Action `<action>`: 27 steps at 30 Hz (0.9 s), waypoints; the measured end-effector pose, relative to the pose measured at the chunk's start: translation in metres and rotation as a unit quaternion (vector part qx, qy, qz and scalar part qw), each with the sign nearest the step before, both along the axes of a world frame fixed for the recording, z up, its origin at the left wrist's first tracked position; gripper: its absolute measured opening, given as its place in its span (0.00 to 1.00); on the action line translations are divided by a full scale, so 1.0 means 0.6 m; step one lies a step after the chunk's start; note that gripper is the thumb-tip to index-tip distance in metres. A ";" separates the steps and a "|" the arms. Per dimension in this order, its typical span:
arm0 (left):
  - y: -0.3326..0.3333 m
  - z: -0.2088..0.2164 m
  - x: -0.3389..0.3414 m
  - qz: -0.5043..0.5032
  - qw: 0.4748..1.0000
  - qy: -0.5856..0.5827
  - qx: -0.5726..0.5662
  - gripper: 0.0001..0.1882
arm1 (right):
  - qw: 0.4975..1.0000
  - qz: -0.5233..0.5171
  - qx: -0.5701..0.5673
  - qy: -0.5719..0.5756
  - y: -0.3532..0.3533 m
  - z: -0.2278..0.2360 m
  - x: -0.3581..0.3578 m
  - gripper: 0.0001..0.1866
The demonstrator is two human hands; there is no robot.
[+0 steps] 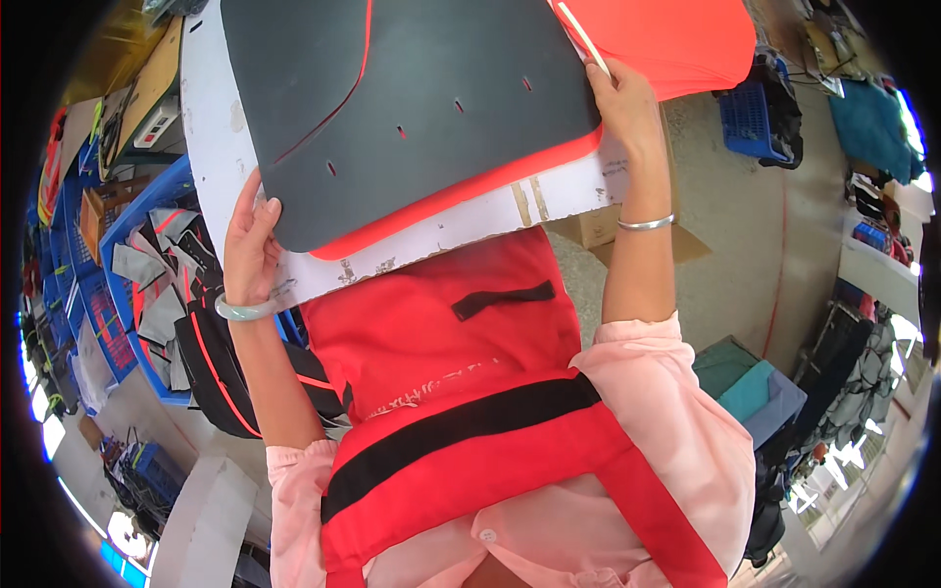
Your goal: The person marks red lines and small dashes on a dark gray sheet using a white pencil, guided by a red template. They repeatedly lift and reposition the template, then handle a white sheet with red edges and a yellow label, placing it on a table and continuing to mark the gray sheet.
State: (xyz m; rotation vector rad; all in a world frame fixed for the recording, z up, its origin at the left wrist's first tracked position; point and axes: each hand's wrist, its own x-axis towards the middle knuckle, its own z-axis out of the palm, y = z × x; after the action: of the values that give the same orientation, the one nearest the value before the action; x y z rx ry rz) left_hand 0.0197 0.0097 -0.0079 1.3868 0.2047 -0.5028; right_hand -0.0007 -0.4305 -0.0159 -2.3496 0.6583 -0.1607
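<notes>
A dark grey flat panel with short slits and a long curved cut lies over red sheet material on a white worktable. Red shows along the panel's lower edge and through its cuts. At the panel's lower left corner is my left hand, thumb and fingers closed at its edge. My right hand is at the right edge, pinching a thin white stick that points up and left. Whether the stick's tip touches the material is hard to make out.
More red material spreads beyond the panel's right side. Left of the table, a blue crate holds grey and black pieces with red trim. A blue basket stands at the right; a cardboard box is under the table's edge.
</notes>
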 end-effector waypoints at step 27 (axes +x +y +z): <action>-0.005 -0.014 -0.007 -0.124 0.880 -0.175 0.425 0.35 | 0.998 0.005 0.063 0.000 -0.035 -0.045 -0.032 0.19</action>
State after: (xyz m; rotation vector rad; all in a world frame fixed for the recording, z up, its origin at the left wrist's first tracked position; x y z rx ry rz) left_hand 0.0152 0.0066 -0.0163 2.3615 -0.0711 -0.3666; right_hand -0.0197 -0.4518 -0.0427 -2.2327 0.6369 -0.1118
